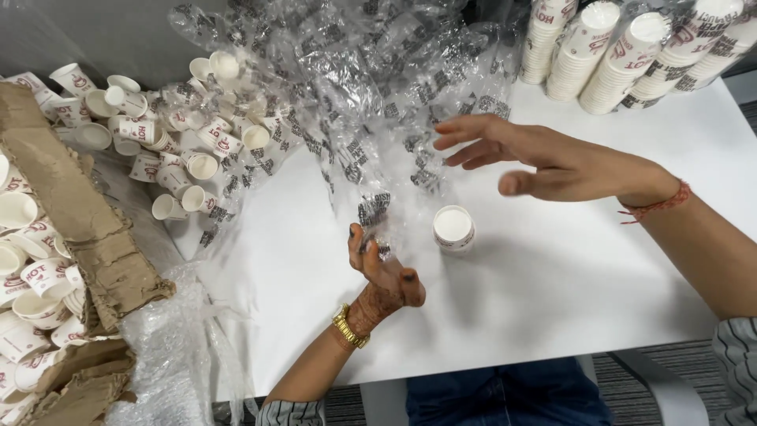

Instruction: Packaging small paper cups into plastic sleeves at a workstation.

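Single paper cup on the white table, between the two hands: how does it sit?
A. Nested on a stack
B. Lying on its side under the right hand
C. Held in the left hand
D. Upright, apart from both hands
D. The single paper cup stands upright, its round top facing the camera, on the white table; the left hand pinches clear plastic wrap beside it and the right hand hovers open above it.

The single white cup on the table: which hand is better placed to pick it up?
Probably the right hand: it hovers open, just above the cup. The left hand pinches the clear plastic wrap.
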